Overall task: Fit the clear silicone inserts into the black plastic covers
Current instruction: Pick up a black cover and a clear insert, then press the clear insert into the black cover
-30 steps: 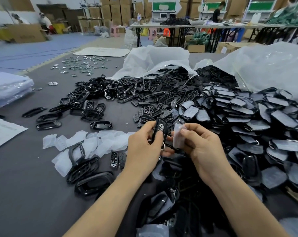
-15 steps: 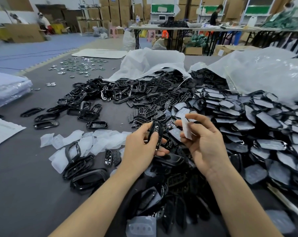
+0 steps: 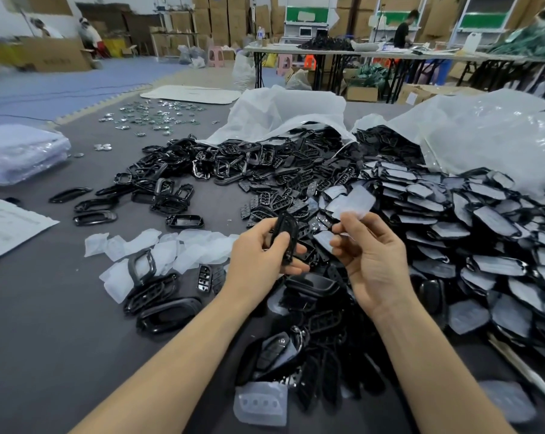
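Left hand (image 3: 261,258) grips a rigid-looking cover (image 3: 284,236) at frame centre while right hand (image 3: 374,267) pinches a thin, likely floppy insert (image 3: 354,202) by its lower edge.

Left hand (image 3: 258,258), right hand (image 3: 374,261) bare; both forearms bare down to frame edge.

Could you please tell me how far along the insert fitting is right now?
Done, seemingly: the large right-side stack of black covers with pale inserts. In hand: left hand holds a black plastic cover, right hand pinches a clear silicone insert, not yet joined. Left: the heap of bare black covers and the loose clear inserts.
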